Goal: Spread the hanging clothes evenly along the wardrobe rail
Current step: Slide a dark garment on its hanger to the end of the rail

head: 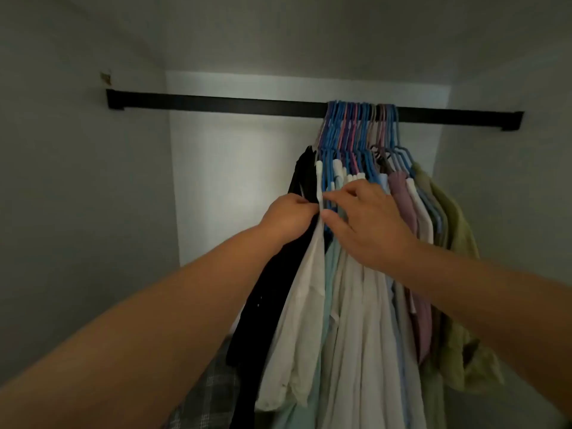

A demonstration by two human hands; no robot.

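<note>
Bare rail (216, 102) runs across the left part of our wardrobe, a black bar with nothing hanging on it from its left bracket until well past the middle. That open stretch is where we judge the clothes should go.

Moving right, our left hand (289, 216) reaches in at the near edge of the bunch, fingers curled round the black garment (272, 292) at the shoulder, apparently holding it aside so the next piece can be separated. Just beside it hangs the cream shirt (305, 292), and our right hand (360, 224) comes over from the other side, thumb and forefinger closing on that shirt's upper edge while the remaining fingers lie loosely bent over the pale shirts behind. The two hands nearly touch, working the same gap.

Above them the blue and pink hangers (360, 125) sit packed hook against hook on the right half of the rail, which is why the fabric fans outward below. Farther right come a mauve top (402, 199) and, last, a green garment (455, 243) hanging near the right wall.

Spreading has not begun, we judge: every piece is crowded together.
</note>
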